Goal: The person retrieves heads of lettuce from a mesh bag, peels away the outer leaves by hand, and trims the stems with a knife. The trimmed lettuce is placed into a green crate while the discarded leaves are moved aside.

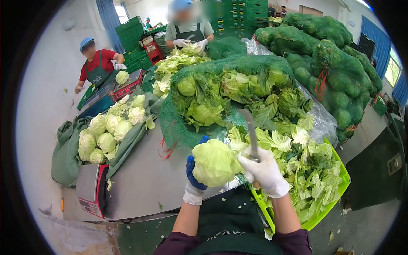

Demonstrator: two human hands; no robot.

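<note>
A pale green cabbage (pixel 216 163) rests in my left hand (pixel 194 178), whose blue-and-white gloved fingers wrap round its left side. In a white glove, my right hand (pixel 265 172) grips a knife (pixel 250 131) with its curved blade pointing up, close to the right side of the cabbage. Beyond my hands, a green mesh sack (pixel 170 114) lies spread on the table with several leafy cabbages (pixel 206 110) in it. Loose trimmed leaves (pixel 308 174) fill a lime-green crate (pixel 335 199) to the right of my right hand.
Trimmed cabbages (pixel 106 138) sit on green cloth at left, beside a red scale (pixel 95 187) on the metal table (pixel 140 182). Stuffed mesh sacks (pixel 340 80) are piled at right, near a dark bin (pixel 376 165). Two people (pixel 187 32) in aprons work across the table.
</note>
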